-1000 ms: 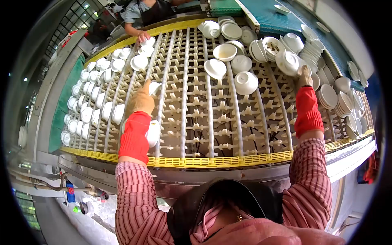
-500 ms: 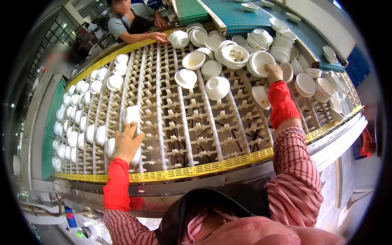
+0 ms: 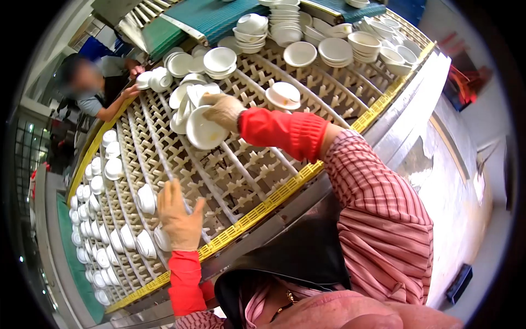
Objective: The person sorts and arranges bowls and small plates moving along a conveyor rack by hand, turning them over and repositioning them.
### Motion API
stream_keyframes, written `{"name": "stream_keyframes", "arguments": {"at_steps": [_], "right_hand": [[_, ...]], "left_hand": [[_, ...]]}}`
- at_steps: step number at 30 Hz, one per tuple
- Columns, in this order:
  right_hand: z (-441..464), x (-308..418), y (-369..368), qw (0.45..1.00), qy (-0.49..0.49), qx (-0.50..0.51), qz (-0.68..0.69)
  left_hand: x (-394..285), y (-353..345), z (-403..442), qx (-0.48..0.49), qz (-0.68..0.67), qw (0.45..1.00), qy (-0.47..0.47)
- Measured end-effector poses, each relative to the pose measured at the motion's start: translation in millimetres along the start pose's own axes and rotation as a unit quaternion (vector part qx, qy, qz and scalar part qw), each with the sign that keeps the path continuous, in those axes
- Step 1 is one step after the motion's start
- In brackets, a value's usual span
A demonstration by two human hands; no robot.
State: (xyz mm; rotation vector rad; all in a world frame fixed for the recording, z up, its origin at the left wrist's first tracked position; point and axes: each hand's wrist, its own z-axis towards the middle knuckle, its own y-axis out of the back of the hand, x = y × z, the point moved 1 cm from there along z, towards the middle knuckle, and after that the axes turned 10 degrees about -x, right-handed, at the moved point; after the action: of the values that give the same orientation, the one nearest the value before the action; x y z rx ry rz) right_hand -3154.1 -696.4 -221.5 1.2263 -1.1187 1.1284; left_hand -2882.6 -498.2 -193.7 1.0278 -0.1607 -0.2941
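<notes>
My right hand [image 3: 223,111], in a tan glove with a red cuff, is closed on the rim of a white bowl [image 3: 205,129] with yellowish residue inside. That bowl leans against other tilted white dishes. My left hand [image 3: 179,216], gloved the same way, is spread over the pegged conveyor [image 3: 189,172], with nothing held. Just left of its fingers a white bowl [image 3: 146,199] rests between the pegs, and another [image 3: 162,239] is partly hidden behind the hand. To the right of my right hand lies a white bowl [image 3: 283,95] with brownish residue.
Rows of tilted bowls [image 3: 114,241] fill the conveyor's left end. Bowl stacks [image 3: 286,27] stand along its far right side. A co-worker [image 3: 104,90] reaches to dishes [image 3: 160,79] at the far edge. A yellow edge strip [image 3: 263,206] runs near me; green belts [image 3: 219,19] lie beyond.
The view has turned to the right. My right hand has moved left across the conveyor and now grips a residue-marked bowl. My left hand stays open near the left bowls.
</notes>
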Motion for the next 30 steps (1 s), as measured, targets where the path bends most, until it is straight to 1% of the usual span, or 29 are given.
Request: {"name": "stream_keyframes", "arguments": {"at_steps": [1, 2, 4, 5, 6, 7, 9, 10, 11, 12, 13, 14, 16, 18, 19, 21, 22, 24, 25, 26, 27, 30], "right_hand": [[3, -9, -15, 1.0, 0.002, 0.007, -0.006], [5, -18, -26, 1.0, 0.006, 0.016, -0.012], [-14, -12, -27, 0.984, 0.045, 0.056, -0.161], [-21, -6, -19, 0.989, 0.013, 0.094, -0.115], [-35, 8, -4, 0.988, 0.037, 0.089, -0.122], [-28, 9, 19, 0.987, 0.092, 0.029, -0.129], [-16, 9, 66, 0.963, 0.194, -0.103, -0.158], [-25, 36, 102, 0.987, 0.079, -0.131, -0.057], [3, 25, 149, 0.966, 0.118, -0.195, -0.12], [13, 14, 202, 0.891, 0.256, -0.329, -0.18], [20, 3, 254, 0.763, 0.348, -0.481, -0.255], [22, -7, 308, 0.742, 0.31, -0.539, -0.25], [15, -45, 404, 0.749, 0.178, -0.602, -0.21], [10, -90, 479, 0.778, 0.044, -0.604, -0.166], [12, -107, 506, 0.794, -0.006, -0.591, -0.143], [21, -135, 540, 0.819, -0.063, -0.557, -0.12], [26, -148, 552, 0.832, -0.076, -0.534, -0.126], [44, -169, 566, 0.851, -0.112, -0.48, -0.183], [44, -161, 561, 0.851, -0.135, -0.434, -0.263], [39, -155, 554, 0.827, -0.105, -0.327, -0.445], [25, -131, 531, 0.758, -0.043, -0.235, -0.608], [21, -137, 531, 0.739, 0.055, -0.269, -0.615]], "left_hand": [[-9, -5, 1, -0.007, -0.008, 0.999, -0.043], [-11, -9, 1, 0.022, -0.033, 0.998, -0.057], [-8, -16, 0, 0.075, -0.079, 0.991, -0.081], [2, -19, -4, 0.107, -0.092, 0.989, -0.053], [10, -20, -5, 0.082, -0.101, 0.989, -0.066], [15, -22, -7, 0.059, -0.112, 0.989, -0.079], [19, -21, -11, 0.031, -0.123, 0.988, -0.093], [18, -19, -10, 0.049, -0.124, 0.988, -0.076], [15, -16, -7, 0.065, -0.127, 0.988, -0.061], [13, -16, -4, 0.082, -0.129, 0.987, -0.047], [17, -21, -7, 0.076, -0.122, 0.989, -0.047], [18, -24, -8, 0.072, -0.12, 0.989, -0.05], [20, -27, -9, 0.061, -0.114, 0.99, -0.054], [19, -27, -9, 0.062, -0.117, 0.99, -0.054], [18, -27, -9, 0.063, -0.114, 0.99, -0.053], [17, -27, -9, 0.061, -0.108, 0.991, -0.054], [17, -28, -10, 0.058, -0.105, 0.991, -0.056], [16, -29, -8, 0.053, -0.098, 0.992, -0.063], [16, -29, -8, 0.053, -0.094, 0.992, -0.067], [17, -28, -8, 0.054, -0.091, 0.992, -0.069], [16, -28, -8, 0.055, -0.09, 0.992, -0.07], [11, -28, -5, 0.048, -0.087, 0.993, -0.063]]}}
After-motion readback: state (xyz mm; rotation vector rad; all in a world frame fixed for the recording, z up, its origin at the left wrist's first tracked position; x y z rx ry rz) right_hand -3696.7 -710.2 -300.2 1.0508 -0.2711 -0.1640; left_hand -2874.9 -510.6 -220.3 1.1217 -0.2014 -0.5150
